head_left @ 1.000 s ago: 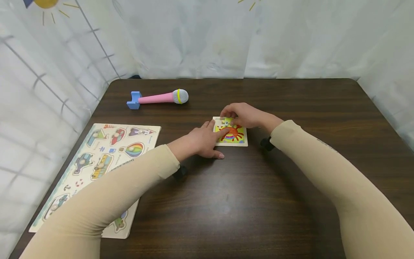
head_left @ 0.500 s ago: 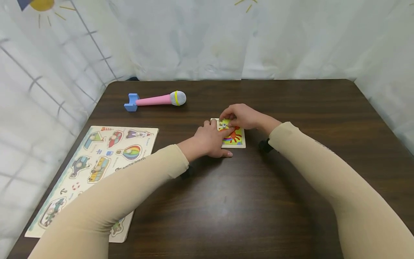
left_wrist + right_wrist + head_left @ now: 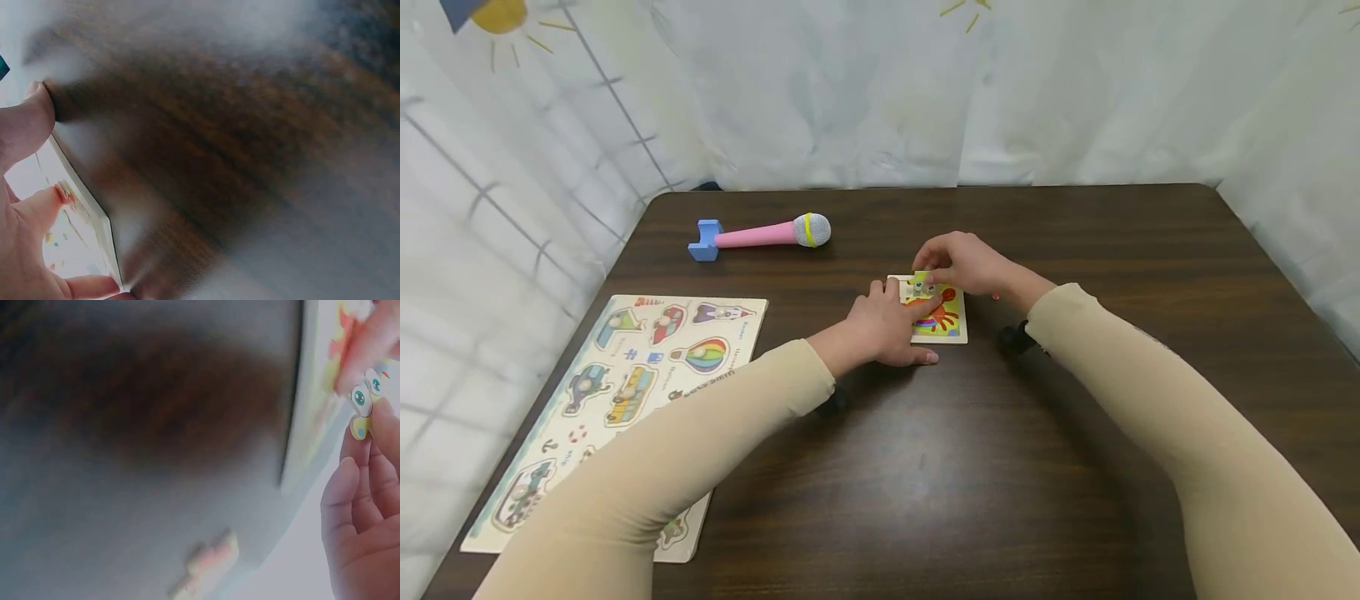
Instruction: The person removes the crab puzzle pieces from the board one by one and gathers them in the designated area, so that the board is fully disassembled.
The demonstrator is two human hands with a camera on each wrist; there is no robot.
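OK, nearest: L hand (image 3: 889,327), fingers spread, no grip, resting on squarish crab puzzle board (image 3: 946,339); then, at its far edge, R hand (image 3: 966,262), thumb + fingers pinching eye pc (image 3: 362,404), eyes side by side approx L–R, long axis unclear.

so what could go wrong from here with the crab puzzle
The right hand pinches the small piece with eyes, which could slip or go in crooked. The left hand rests on the crab puzzle with a finger close to that piece, so the hands might get in each other's way. A loose piece lies apart from the puzzle, near the right wrist, and might get knocked if that arm shifts.
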